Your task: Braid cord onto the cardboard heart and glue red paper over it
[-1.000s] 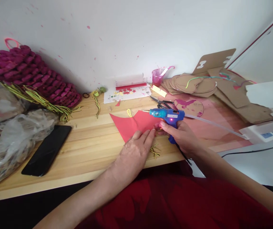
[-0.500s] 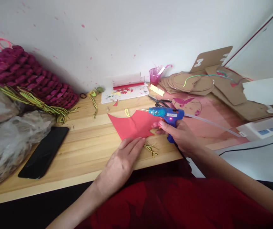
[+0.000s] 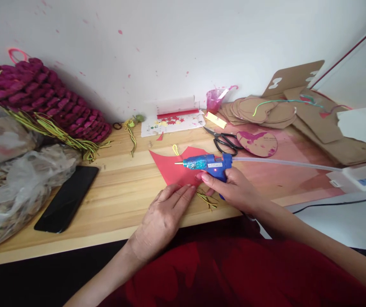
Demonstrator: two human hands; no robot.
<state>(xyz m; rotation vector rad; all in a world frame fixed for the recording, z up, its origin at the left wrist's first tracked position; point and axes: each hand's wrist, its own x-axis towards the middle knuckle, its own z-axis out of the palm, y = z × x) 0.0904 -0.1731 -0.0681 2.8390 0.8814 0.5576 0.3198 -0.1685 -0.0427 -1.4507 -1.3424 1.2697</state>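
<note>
My right hand grips a blue hot glue gun with a red light lit; its nozzle points left over a red paper shape on the wooden table. A long clear glue stick trails from the gun's back to the right. My left hand lies flat with fingers stretched out, fingertips pressing the near edge of the red paper. A yellow cord loop rests at the paper's far edge, and yellow-green strands lie between my hands.
A black phone lies at the left beside plastic bags. Magenta woven pieces are piled at the back left. Black scissors, a pink cup, a star sticker sheet and cardboard cutouts sit behind.
My right hand has brought the glue gun leftward and nearer, so its nozzle now sits over the red paper. My left hand slid back from mid-paper to the paper's near edge.
</note>
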